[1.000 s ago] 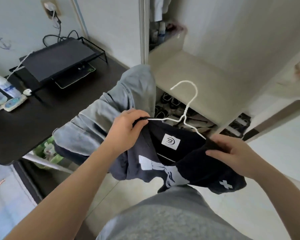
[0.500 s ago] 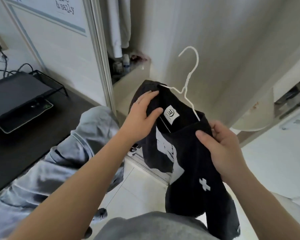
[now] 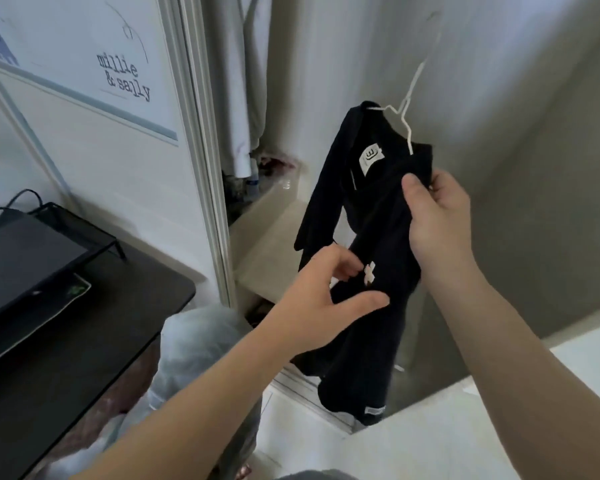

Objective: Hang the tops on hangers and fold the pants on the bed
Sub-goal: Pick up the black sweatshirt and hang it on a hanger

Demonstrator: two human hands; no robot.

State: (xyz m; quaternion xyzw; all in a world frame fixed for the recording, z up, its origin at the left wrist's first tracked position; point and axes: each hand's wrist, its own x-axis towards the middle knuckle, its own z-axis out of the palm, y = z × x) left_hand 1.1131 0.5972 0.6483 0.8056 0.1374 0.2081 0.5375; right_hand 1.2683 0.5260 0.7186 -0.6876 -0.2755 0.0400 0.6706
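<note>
Head view: black top [image 3: 374, 206] hangs vertically, hanger [image 3: 406, 133] hook up, pinched by left hand [image 3: 312, 306], right hand [image 3: 437, 216].

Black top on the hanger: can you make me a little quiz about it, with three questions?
1. True or false: nobody is touching the black top.
2. Where does the right hand grip the top? A. up near the neck B. at the bottom hem C. at a sleeve end
3. Fill in: the hanger is made of thin ___ wire (colour).
Key: 1 false; 2 A; 3 white.
</note>
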